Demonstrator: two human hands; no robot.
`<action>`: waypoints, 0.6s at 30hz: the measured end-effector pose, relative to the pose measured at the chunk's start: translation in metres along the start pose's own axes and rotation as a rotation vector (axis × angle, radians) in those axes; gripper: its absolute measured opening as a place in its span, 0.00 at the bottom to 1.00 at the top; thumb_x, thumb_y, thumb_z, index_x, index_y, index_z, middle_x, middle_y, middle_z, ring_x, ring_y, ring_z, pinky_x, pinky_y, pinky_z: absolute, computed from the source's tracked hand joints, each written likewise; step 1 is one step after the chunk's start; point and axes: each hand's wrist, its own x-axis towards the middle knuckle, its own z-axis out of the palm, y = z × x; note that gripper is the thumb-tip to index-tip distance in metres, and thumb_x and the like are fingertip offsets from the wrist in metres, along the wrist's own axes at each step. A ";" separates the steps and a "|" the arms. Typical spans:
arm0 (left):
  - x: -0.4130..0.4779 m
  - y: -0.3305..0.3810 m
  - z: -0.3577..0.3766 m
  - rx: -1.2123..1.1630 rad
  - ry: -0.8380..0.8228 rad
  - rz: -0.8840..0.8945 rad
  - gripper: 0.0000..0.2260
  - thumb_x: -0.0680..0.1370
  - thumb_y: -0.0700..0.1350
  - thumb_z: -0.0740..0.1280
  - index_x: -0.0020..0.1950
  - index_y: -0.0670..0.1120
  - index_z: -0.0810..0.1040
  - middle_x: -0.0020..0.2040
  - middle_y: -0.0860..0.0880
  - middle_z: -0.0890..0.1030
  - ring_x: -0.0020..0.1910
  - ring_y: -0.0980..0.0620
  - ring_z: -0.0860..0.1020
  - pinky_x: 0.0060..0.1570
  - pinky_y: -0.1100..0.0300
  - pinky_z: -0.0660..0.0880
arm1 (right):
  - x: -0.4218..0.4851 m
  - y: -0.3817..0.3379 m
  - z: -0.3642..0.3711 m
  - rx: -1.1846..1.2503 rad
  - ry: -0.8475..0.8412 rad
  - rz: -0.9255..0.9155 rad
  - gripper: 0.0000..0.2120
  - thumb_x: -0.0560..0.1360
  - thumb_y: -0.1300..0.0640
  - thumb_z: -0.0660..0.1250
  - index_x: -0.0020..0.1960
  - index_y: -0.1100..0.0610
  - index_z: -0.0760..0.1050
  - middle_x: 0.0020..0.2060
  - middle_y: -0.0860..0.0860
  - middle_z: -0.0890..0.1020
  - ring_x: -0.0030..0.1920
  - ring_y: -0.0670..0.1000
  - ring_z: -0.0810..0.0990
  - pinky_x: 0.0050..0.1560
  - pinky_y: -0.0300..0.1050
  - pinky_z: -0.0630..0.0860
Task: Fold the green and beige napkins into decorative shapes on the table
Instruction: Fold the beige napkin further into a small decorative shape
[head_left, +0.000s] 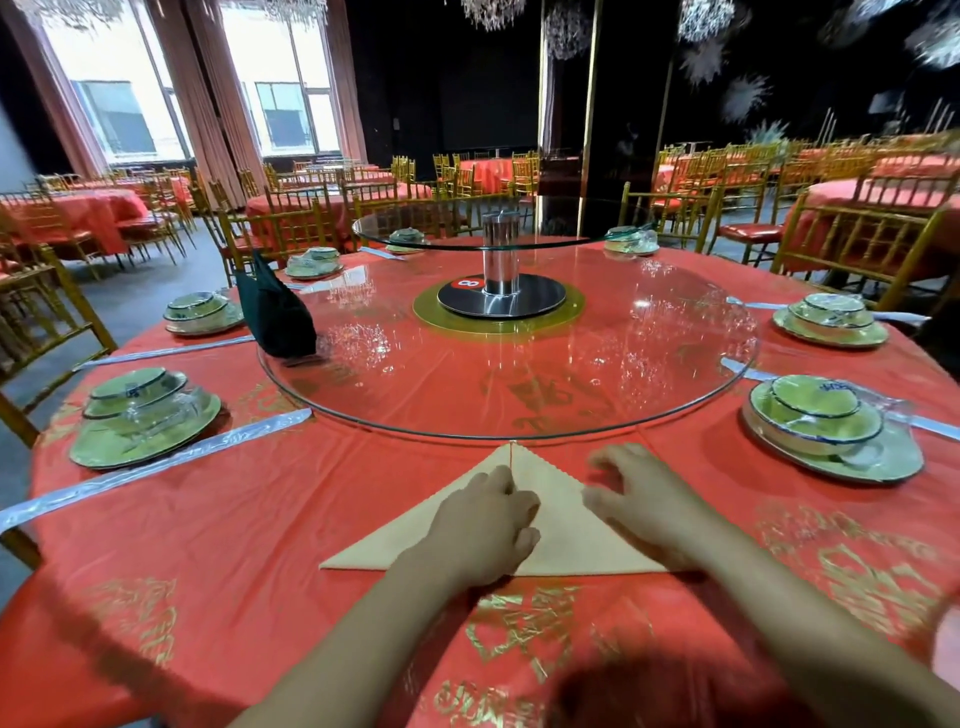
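Note:
A beige napkin (563, 543) lies folded into a flat triangle on the red tablecloth, its tip pointing away from me at the glass turntable's near edge. My left hand (480, 525) rests on the napkin's middle, fingers bent down onto the cloth along the centre line. My right hand (641, 496) lies over the napkin's right slope, blurred, fingers spread and loosely bent. A dark green napkin (275, 312) stands folded upright on the turntable at the left.
A large glass turntable (649, 410) with a raised second glass tier (498, 236) fills the table's centre. Wrapped green place settings (143, 421) (831, 431) and wrapped chopsticks (156, 467) ring the red table (234, 545). Gold chairs stand around.

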 end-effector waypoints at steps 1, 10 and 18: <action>0.003 0.002 -0.001 0.030 -0.013 0.003 0.12 0.78 0.50 0.58 0.57 0.46 0.74 0.55 0.45 0.69 0.56 0.45 0.69 0.53 0.51 0.71 | -0.010 0.010 -0.008 -0.181 -0.075 0.041 0.18 0.73 0.48 0.65 0.60 0.53 0.70 0.55 0.52 0.71 0.60 0.53 0.70 0.58 0.44 0.68; 0.015 -0.002 0.024 -0.273 0.067 0.150 0.21 0.73 0.54 0.52 0.60 0.52 0.77 0.59 0.49 0.74 0.55 0.46 0.70 0.57 0.49 0.67 | -0.030 0.019 -0.023 -0.354 -0.257 0.225 0.20 0.68 0.36 0.66 0.38 0.48 0.59 0.46 0.50 0.70 0.46 0.51 0.70 0.46 0.46 0.69; 0.008 0.003 0.028 -0.078 0.072 0.183 0.37 0.67 0.74 0.43 0.69 0.58 0.68 0.64 0.48 0.68 0.58 0.45 0.66 0.56 0.53 0.60 | -0.024 0.015 -0.033 -0.207 -0.309 0.215 0.16 0.70 0.46 0.70 0.34 0.54 0.68 0.36 0.51 0.74 0.37 0.50 0.72 0.32 0.41 0.64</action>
